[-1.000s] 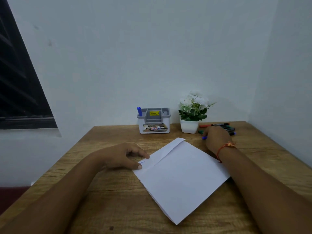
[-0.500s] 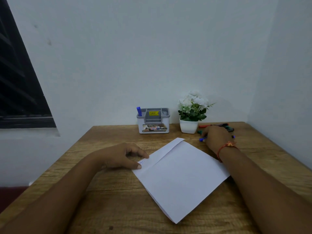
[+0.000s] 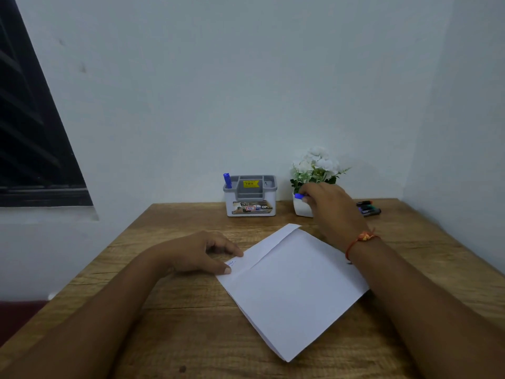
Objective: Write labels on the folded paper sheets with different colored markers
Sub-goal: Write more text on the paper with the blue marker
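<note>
A folded white paper sheet [image 3: 295, 285] lies slanted on the wooden table [image 3: 177, 318], with small blue writing near its left corner. My left hand [image 3: 196, 253] rests beside that corner, thumb and fingertip pressing the paper's edge. My right hand [image 3: 330, 209] is raised in front of the flower pot and holds a blue marker [image 3: 299, 196], only its blue end showing past my fingers. Several more markers [image 3: 369, 209] lie at the back right of the table.
A grey-and-white pen holder [image 3: 251, 198] with one blue pen [image 3: 227, 180] stands at the back centre. A white pot with white flowers [image 3: 314, 173] stands right of it. Walls close the back and right; a dark window is on the left.
My right hand has lifted off the pile of markers at the back right and moved left with the blue marker in it. My left hand and the paper have stayed put.
</note>
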Available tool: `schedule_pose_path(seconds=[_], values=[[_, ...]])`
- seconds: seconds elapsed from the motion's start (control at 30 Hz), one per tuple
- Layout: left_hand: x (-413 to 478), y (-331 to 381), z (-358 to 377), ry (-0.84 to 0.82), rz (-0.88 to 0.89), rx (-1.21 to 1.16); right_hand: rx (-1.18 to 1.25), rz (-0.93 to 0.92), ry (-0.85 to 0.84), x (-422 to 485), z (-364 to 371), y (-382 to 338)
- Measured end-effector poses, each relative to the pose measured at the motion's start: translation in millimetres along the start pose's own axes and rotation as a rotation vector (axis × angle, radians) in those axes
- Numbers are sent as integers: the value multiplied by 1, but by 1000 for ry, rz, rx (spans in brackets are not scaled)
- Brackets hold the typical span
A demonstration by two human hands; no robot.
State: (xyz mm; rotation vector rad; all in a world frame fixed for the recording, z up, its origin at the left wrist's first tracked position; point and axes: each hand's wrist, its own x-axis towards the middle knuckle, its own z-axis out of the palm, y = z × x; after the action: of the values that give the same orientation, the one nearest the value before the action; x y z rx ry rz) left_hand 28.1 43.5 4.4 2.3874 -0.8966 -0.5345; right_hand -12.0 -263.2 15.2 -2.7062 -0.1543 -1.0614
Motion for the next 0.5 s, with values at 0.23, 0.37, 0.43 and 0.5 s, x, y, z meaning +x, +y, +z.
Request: schedule_pose_path(seconds=[0.23,0.37,0.43,0.5], values=[[-1,3,1,5,-6,11,878,166,-149,-12,-5,-67],[-4,9,1,6,-28,27,1481,506,-413,-19,2,-90],[-4,9,1,7,-24,29,1483,468,-450,-22,7,-94],[-4,9,1,9,-14,30,1382,400,-453,-26,13,-95]])
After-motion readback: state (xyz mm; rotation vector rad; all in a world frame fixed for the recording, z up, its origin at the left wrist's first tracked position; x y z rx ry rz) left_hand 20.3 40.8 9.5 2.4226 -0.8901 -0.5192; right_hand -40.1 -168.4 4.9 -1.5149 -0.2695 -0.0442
